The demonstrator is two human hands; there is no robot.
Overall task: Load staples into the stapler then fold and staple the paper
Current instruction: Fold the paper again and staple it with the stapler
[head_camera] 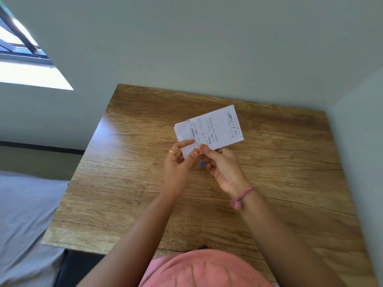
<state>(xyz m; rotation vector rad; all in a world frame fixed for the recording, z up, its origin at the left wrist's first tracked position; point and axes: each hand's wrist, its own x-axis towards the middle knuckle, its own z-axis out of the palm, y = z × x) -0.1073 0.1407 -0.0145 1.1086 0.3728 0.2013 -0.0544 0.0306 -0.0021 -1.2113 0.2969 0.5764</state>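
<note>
Paper: we see a folded white ruled sheet of paper with handwriting, held up above the brown wood-grain table, not lying on it.
Left grip: our left hand pinches the sheet's near left corner, thumb on the front, fingers behind.
Right grip: our right hand pinches the near edge just beside the left thumb; something small and blue sits tucked under its fingers, but we cannot tell what it is.
Weight: we judge it very light, a few layers of thin paper.
Stiffness: limp on its own, though the fold lends some body; the far end stands out without drooping.
Fragility: it will crease or tear if we pull the two grips apart.
Where to hold: we would keep to the edges near the fold, leaving a corner free for the staple.
Stapler: not in view.
Writing: blue and dark ink lines run across the page, too small and blurred for us to read.
Brands or labels: none that we can see.
</note>
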